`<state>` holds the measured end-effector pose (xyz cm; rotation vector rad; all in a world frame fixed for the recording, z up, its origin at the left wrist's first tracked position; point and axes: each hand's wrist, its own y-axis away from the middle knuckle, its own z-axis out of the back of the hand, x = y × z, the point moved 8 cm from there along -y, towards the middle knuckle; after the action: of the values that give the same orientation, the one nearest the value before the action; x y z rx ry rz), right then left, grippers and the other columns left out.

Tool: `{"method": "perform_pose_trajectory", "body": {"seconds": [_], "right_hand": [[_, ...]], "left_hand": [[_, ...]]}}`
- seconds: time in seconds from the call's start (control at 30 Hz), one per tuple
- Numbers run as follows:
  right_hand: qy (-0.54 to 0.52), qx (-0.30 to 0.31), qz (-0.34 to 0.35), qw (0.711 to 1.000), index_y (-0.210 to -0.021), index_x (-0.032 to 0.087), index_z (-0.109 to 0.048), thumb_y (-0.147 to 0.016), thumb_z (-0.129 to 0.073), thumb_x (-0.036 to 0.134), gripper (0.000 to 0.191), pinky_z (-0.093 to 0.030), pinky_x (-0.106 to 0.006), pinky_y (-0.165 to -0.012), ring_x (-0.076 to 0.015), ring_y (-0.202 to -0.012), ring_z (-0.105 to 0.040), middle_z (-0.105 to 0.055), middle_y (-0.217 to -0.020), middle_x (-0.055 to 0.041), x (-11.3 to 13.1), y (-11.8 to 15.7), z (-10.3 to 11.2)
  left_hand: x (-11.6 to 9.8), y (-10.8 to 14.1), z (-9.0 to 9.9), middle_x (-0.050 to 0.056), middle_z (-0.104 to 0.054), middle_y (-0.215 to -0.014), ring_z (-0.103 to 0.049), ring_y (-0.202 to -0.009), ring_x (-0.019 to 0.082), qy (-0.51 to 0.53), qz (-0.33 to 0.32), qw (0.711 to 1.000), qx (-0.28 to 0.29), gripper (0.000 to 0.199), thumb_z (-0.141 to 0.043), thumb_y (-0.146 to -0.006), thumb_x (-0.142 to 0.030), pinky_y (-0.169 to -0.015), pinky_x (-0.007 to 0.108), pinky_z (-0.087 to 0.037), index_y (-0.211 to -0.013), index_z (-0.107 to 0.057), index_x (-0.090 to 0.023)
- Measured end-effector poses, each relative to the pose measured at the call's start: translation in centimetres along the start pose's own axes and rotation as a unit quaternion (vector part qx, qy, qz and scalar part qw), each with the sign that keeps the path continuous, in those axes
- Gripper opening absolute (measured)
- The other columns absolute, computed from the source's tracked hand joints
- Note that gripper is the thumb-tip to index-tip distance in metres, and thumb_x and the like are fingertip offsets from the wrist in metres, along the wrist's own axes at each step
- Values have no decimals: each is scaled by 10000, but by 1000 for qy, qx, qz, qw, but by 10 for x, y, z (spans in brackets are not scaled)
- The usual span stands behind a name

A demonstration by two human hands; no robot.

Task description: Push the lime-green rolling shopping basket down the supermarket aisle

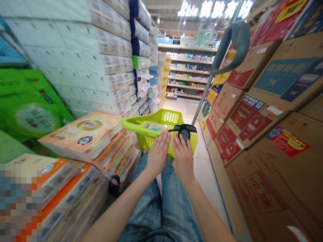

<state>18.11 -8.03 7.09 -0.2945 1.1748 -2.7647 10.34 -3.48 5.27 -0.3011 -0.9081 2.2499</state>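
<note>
A lime-green plastic shopping basket (164, 122) sits just in front of my legs, tilted, with a grey-blue telescopic pull handle (227, 47) rising from it to the upper right. My left hand (158, 153) lies flat on a clear wrapped packet (153, 129) at the basket's near rim. My right hand (183, 156) rests on a black strap with a round buckle (184, 132) across the basket. Whether those fingers grip the strap is hidden. The basket's near bottom is hidden behind my hands.
Tall stacks of wrapped tissue packs (108, 57) wall the left side, with orange-and-cream packs (83, 134) lower down. Cardboard cartons (264, 134) line the right. A tiled aisle (199, 148) leads to far shelves (189, 70). A black shoe (114, 186) lies low by my left leg.
</note>
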Motion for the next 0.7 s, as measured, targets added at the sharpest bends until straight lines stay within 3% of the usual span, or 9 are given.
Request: {"method": "perform_pose_trajectory", "body": {"seconds": [0.2,0.27,0.37,0.53,0.7], "right_hand": [[-25,-38,-76,996,-1495,193,-401,-683,-348,-37,846,-238,-505,-1215,-208,-1477,-319,-451,-1534,-80,-51,10,21],[-21,-47,-111,992,-1494,184,-401,-671,-346,-38,854,-238,-511,-1213,-213,-1474,-327,-447,-1536,-89,-57,9,23],[-5,-55,-120,991,-1501,208,-390,-687,-357,-42,852,-182,-518,-1228,-212,-1473,-327,-457,-1530,-69,-42,7,19],[0,-19,-45,999,-1478,206,-425,-728,-372,-50,794,-99,-495,-1243,-202,-1454,-357,-499,-1501,-43,6,-2,2],[-14,-2,-11,1000,-1486,202,-415,-719,-364,-43,807,-150,-481,-1240,-186,-1467,-334,-498,-1503,-52,-1,3,3]], "left_hand": [[-1,-2,0,135,-220,-1627,-123,-1524,218,10,-5,1000,2,797,-371,-819,-27,-1218,421,-256,-1566,-97,-69],[0,-2,-1,139,-218,-1627,-126,-1524,224,16,-2,1000,1,807,-377,-818,-29,-1219,429,-254,-1568,-83,-72],[0,-1,-1,141,-220,-1626,-131,-1523,226,17,3,1000,-2,811,-375,-819,-26,-1216,436,-262,-1570,-72,-77],[-1,-1,1,144,-210,-1628,-117,-1525,226,5,-1,1000,1,765,-378,-841,-46,-1216,437,-264,-1562,-124,-70],[0,-1,1,137,-212,-1628,-126,-1523,221,6,-5,1000,7,775,-380,-833,-41,-1221,432,-253,-1564,-125,-78]]}}
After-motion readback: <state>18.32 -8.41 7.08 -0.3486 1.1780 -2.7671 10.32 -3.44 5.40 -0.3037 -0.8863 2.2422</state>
